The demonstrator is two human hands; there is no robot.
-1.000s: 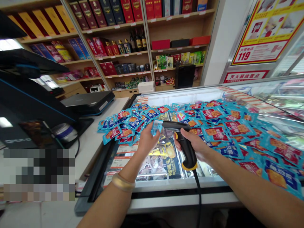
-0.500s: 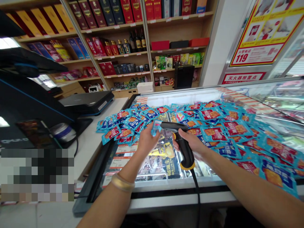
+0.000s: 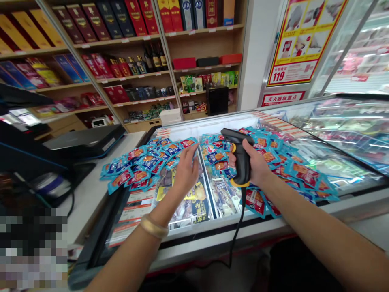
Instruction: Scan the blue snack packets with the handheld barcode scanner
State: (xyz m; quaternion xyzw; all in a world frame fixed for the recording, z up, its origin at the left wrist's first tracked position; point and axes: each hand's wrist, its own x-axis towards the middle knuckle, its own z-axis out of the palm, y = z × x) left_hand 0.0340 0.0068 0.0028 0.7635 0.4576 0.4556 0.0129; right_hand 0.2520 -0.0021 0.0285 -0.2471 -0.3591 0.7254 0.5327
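My right hand point(image 3: 257, 164) is wrapped round the handle of a black barcode scanner point(image 3: 242, 160) with yellow trim, its head tilted up and toward the left. A cable runs down from the handle. My left hand point(image 3: 187, 168) hovers over the freezer's glass top, fingers stretched out beside the left pile of snack packets point(image 3: 148, 162). No packet shows clearly in it, though the fingers partly hide what lies behind them. A larger pile of blue-edged snack packets point(image 3: 304, 172) spreads beneath and to the right of the scanner.
The freezer point(image 3: 176, 247) has a glass top with goods inside. On the left counter stand a black flat-topped device point(image 3: 86, 140) and a roll-shaped item point(image 3: 50, 184). Shelves point(image 3: 200, 30) of boxes and bottles line the back wall; a fire notice point(image 3: 304, 44) hangs at right.
The camera view has turned right. My left hand has moved away from the scanner, and the packet it held no longer shows in it. The scanner has risen in my right hand.
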